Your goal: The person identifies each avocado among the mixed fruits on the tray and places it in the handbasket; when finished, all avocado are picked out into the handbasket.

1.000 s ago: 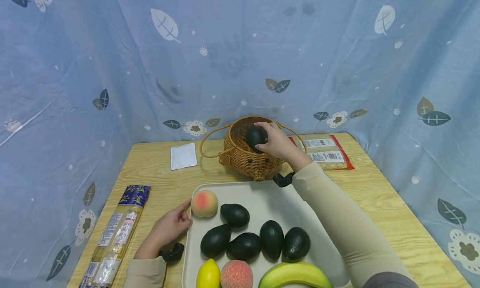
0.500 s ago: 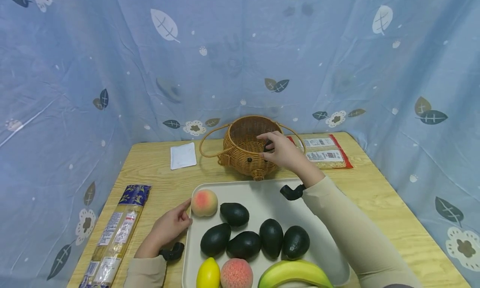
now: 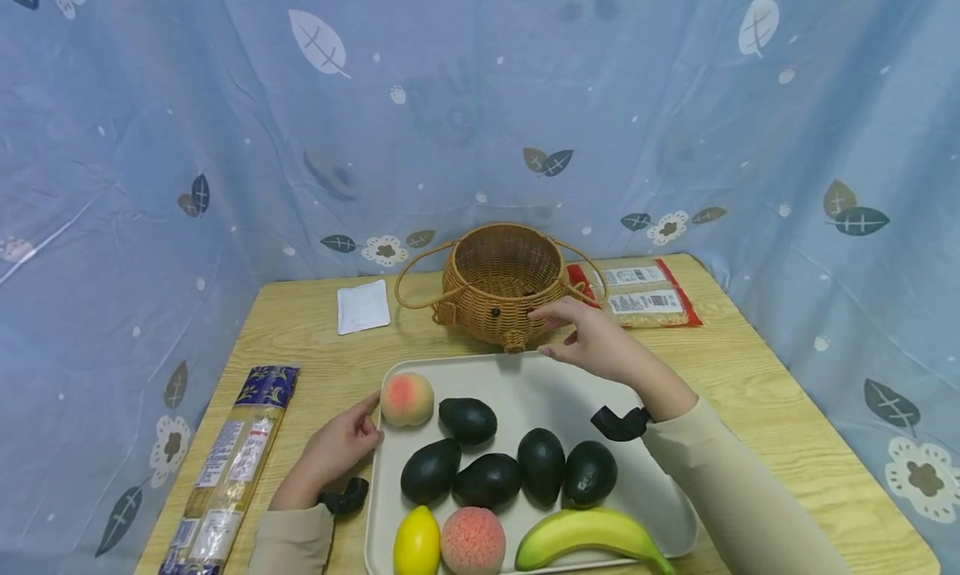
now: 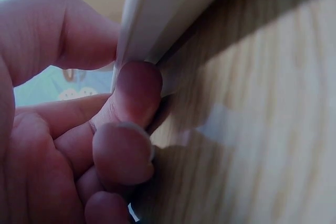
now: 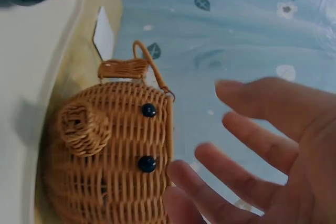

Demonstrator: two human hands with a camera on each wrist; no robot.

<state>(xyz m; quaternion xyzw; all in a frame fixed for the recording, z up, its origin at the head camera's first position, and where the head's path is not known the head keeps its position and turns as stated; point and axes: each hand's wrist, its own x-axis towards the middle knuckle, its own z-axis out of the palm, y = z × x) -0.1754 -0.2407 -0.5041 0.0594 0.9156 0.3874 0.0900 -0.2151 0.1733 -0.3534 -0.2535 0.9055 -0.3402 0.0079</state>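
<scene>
At the tray's left edge, my left hand pinches the rim of the cream tray; the left wrist view has thumb and finger on either side of its wall. My right hand is empty, fingers loosely spread, just in front of the wicker basket. This basket has a snout, black bead eyes and looped handles, and its lower inside is hidden by the front wall. Several dark avocados lie in the tray with a pale peach, a redder peach, a lemon and a banana.
A long pack of noodles lies along the table's left side. Behind the tray is a white packet, left of the basket. A red-edged bag of grain lies to its right. Blue patterned curtain surrounds the wooden table.
My right hand lowered an avocado into the basket, let it go, and drew back toward me, empty. My left hand stays on the tray's rim.
</scene>
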